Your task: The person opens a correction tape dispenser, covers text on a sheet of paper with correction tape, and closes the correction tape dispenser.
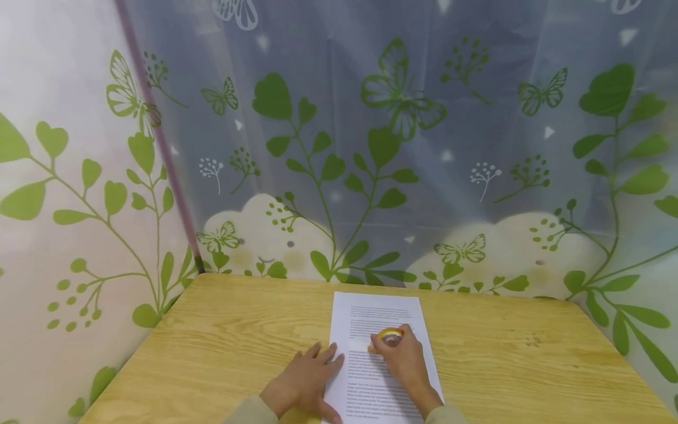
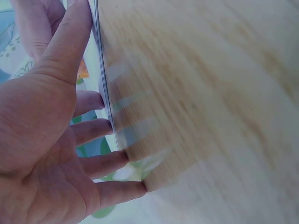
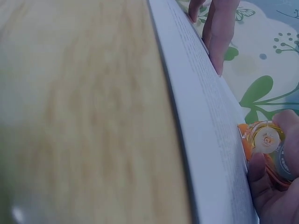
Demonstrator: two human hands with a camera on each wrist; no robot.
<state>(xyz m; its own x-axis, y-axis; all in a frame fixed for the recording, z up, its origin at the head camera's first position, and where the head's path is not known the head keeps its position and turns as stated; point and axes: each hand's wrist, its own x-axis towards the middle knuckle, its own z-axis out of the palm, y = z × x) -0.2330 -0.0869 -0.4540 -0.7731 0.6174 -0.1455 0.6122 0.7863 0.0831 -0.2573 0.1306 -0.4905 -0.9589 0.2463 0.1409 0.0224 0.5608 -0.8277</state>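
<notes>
A stack of printed paper (image 1: 371, 303) lies on the wooden table, and its layered edge shows in the left wrist view. My right hand (image 1: 406, 361) grips an orange correction tape dispenser (image 3: 266, 139) with a clear body and round reels inside. Its tip meets the top sheet near the middle of the text, close to a gap between printed lines. My left hand (image 1: 307, 380) rests with fingers spread at the stack's left edge. In the left wrist view its thumb lies along the paper, and some fingertips (image 2: 140, 186) touch the table beside it.
The wooden table (image 1: 228, 318) extends to both sides of the paper. Behind it and to the left hang curtains (image 1: 339, 147) printed with leaves, butterflies and clouds. A small dark mark (image 1: 532, 340) shows on the tabletop at right.
</notes>
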